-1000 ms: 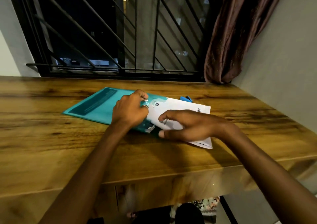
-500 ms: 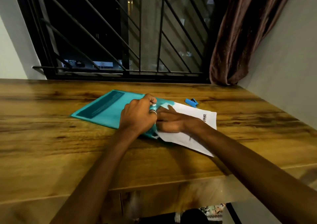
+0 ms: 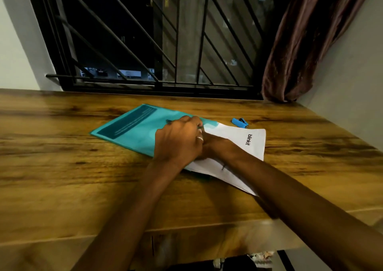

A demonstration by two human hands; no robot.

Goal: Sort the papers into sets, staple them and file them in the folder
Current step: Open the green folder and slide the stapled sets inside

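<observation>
One flat teal folder (image 3: 134, 125), left hand (image 3: 178, 142) pinching edge; right hand (image 3: 221, 148) grip hidden.

You're at a wooden table (image 3: 62, 167), glossy brown with dark grain streaks, its far edge against the window wall and its right end meeting the side wall. Three things lie on it. A teal folder (image 3: 132, 129) sits flat and skewed near the middle, one corner pointing far left. White papers (image 3: 244, 146) printed "blinkit" stick out of its right end onto the wood, toward your near edge. A small blue stapler (image 3: 239, 122) lies just beyond the papers, apart from them
</observation>
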